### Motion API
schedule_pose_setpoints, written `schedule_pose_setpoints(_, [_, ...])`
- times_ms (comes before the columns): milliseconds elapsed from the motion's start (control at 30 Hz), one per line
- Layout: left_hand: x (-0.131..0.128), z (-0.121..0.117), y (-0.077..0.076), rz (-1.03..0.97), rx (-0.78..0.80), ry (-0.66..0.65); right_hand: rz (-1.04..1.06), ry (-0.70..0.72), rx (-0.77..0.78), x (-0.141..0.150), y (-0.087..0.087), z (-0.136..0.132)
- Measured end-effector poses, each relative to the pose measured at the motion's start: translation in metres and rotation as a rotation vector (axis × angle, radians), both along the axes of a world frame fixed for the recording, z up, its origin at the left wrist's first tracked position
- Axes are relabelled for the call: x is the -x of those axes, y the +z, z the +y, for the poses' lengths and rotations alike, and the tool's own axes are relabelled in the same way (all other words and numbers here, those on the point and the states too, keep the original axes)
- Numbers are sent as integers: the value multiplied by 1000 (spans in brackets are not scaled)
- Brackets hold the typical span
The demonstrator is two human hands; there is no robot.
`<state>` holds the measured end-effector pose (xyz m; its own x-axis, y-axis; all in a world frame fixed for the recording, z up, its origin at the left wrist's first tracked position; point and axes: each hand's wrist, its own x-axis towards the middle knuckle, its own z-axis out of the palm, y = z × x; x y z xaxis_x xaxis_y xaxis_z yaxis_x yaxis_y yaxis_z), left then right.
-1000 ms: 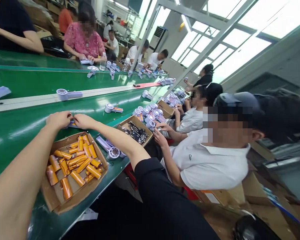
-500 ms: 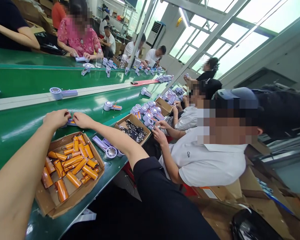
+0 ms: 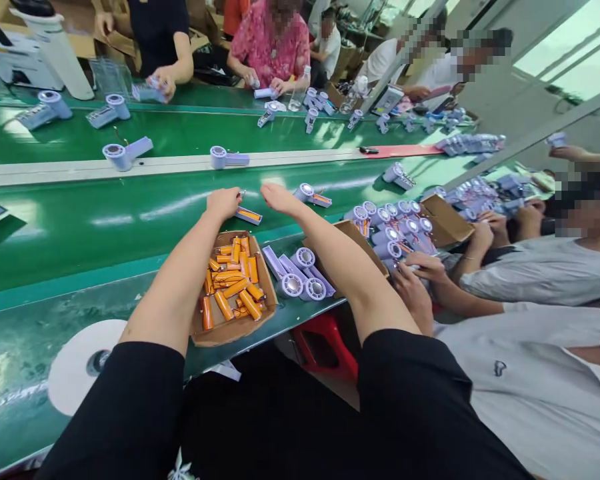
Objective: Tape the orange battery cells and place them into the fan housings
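My left hand [image 3: 225, 202] is closed over the green work surface, its fingertips pinched around something tiny that I cannot make out. From under it sticks the lilac handle of a handheld fan housing [image 3: 249, 215] with an orange battery inside; the fan's round head is hidden by the hand. To the right, apart from the left, my right hand [image 3: 279, 198] is also pinched, and what its fingertips hold is too small to tell. Below my hands stands a cardboard box [image 3: 230, 335] of orange wrapped batteries [image 3: 236, 287]. Several lilac fan housings [image 3: 293, 285] lie beside that box.
A cardboard box [image 3: 350, 233] sits beyond my right forearm, near many fan housings [image 3: 391, 235]. Single fans [image 3: 219, 157] stand along the pale strip. A white disc [image 3: 75, 367] lies at left. A co-worker's hands [image 3: 415, 280] work close on the right; others sit opposite.
My view has swung left, so the scene sits further right and the white disc shows. My hands have drawn apart, the right one moving away from the fan housing's handle.
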<state>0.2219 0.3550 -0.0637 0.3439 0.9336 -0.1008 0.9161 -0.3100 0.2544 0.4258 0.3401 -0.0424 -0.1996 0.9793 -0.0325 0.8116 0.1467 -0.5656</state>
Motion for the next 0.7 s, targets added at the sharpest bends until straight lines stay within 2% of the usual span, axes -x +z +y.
schedule_pose_setpoints(167, [-7, -1, -1, -34, 4, -3, -101, -3, 71, -11, -6, -33])
schedule_pose_setpoints(300, [-10, 2, -3, -35, 11, 7, -133, 43, 151, -3, -7, -34])
schedule_pose_setpoints(433, [-14, 0, 2, -32, 22, -10, -201, 59, 267, 5, 5, -28])
schedule_pose_setpoints(533, [-14, -5, 9, -22, 32, -25, -240, 21, 309, 10, 19, -36])
schedule_pose_setpoints(633, [-12, 2, 9, -9, 29, -47, -240, -51, 295, 15, 28, -46])
schedule_pose_setpoints(700, [-15, 14, 8, -13, 45, -61, -197, -99, 223, 18, 35, -51])
